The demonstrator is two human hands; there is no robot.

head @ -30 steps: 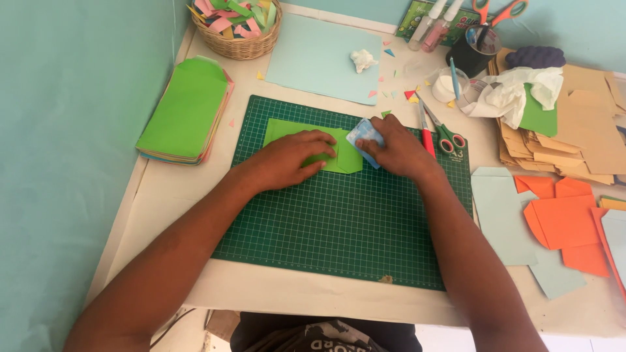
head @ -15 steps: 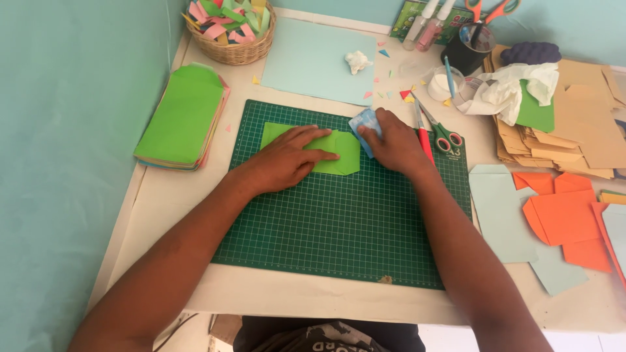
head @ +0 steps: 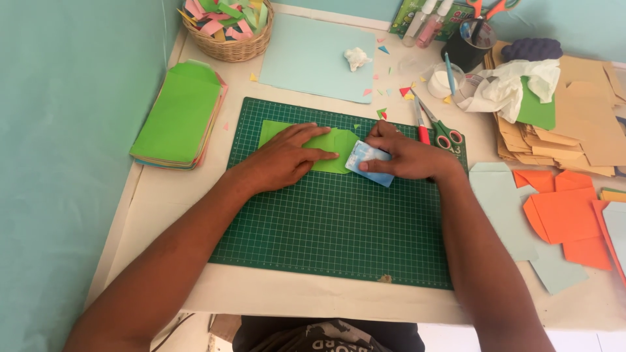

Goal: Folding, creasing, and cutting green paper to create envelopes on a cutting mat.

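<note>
Head view: at centre frame the left hand [head: 287, 158] lies flat, fingers spread, pressing a green paper [head: 332, 140] onto the green cutting mat [head: 326, 228]. Just right of it the right hand [head: 407, 156] pinches a small light-blue card [head: 366, 161], whose edge rests on the paper's right end. Red-and-green scissors [head: 433, 127] lie on the mat's upper right corner. A stack of green envelopes [head: 179, 117] sits at left, a basket [head: 228, 29] of scraps at upper left, orange sheets [head: 564, 212] at right.
</note>
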